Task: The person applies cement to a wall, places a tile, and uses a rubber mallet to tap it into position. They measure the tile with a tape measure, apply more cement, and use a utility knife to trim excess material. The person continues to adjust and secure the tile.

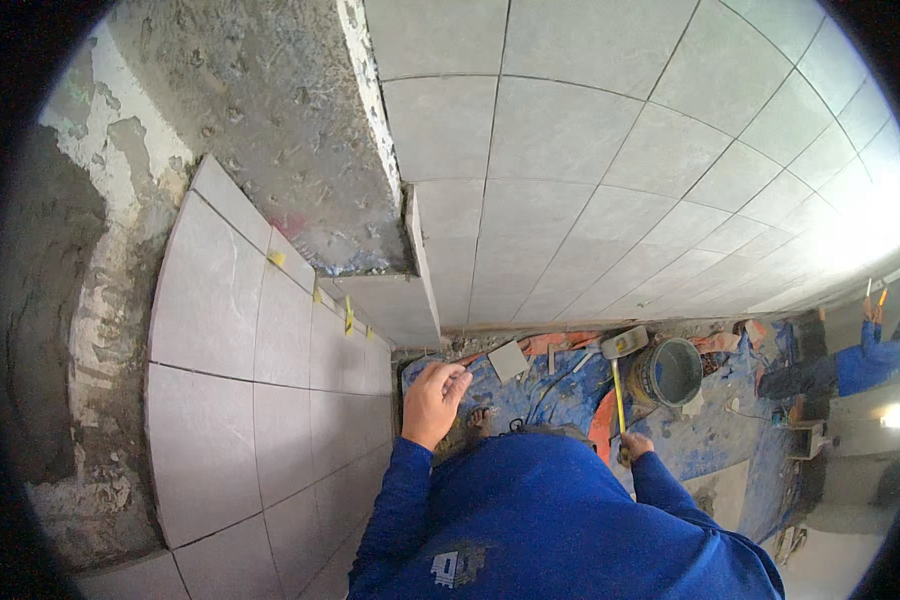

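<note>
My left hand [433, 403] is raised beside the tiled left wall [205, 440], fingers curled; whether anything is in them I cannot make out. Lower right, my right hand [638, 447] grips a tape measure [625, 455], its yellow blade [618, 395] drawn out toward a grey plastic container [625, 340]. Right of that blade is a round bucket [675, 372] of grey liquid. A loose square tile [508, 360] lies on the blue floor sheet [560, 390]. Small yellow spacers [348, 316] stick out from the left wall's tile joints.
A bare cement ledge [300, 140] adjoins the left tiles, and a tiled wall [570, 150] rises ahead. My bare foot [480, 420] is on the floor. Orange material [600, 420] lies near my right hand. At far right another person in blue [860, 365] holds up an orange-yellow object [881, 300].
</note>
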### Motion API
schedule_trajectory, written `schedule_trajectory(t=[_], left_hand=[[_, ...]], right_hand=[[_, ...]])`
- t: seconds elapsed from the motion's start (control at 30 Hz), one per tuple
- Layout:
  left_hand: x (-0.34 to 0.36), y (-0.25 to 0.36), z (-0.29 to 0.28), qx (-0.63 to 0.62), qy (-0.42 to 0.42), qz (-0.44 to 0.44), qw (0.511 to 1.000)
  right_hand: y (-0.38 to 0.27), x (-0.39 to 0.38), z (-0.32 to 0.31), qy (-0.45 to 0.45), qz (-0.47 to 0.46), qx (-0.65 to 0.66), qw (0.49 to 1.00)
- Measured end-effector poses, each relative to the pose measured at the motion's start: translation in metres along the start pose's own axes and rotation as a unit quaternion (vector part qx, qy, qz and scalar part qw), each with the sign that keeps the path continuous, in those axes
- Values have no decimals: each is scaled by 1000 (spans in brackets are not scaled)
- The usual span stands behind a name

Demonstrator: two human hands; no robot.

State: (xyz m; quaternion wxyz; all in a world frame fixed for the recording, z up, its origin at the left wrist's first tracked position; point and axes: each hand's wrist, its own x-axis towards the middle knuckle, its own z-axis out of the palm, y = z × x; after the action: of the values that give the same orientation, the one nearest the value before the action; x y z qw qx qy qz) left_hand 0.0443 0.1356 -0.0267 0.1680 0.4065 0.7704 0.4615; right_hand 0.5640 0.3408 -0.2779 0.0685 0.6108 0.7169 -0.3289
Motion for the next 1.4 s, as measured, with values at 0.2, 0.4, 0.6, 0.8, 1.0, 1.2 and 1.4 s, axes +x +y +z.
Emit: schedule_trajectory(t=[0.2,0.4,0.6,0.8,1.0,1.2,1.4], left_hand=[[7,-3,13,-1,-68,26,997],[28,22,41,-20,-113,86,990],[32,36,56,-56,-169,82,981],[26,27,57,-67,-164,67,982],[25,38,100,-133,-61,32,989],[33,49,128,-338,-171,-76,922],[33,101,165,-226,-178,-27,957]], right_hand=[[-9,-47,-17,-17,175,357,918],[-41,-52,-32,-19,101,488,867],[-81,-64,-49,-35,101,551,828],[-160,-72,-60,-90,18,540,837],[-214,-75,-62,-165,-57,447,877],[-236,-94,-56,-133,-152,207,957],[-229,-115,-44,0,-157,312,937]])
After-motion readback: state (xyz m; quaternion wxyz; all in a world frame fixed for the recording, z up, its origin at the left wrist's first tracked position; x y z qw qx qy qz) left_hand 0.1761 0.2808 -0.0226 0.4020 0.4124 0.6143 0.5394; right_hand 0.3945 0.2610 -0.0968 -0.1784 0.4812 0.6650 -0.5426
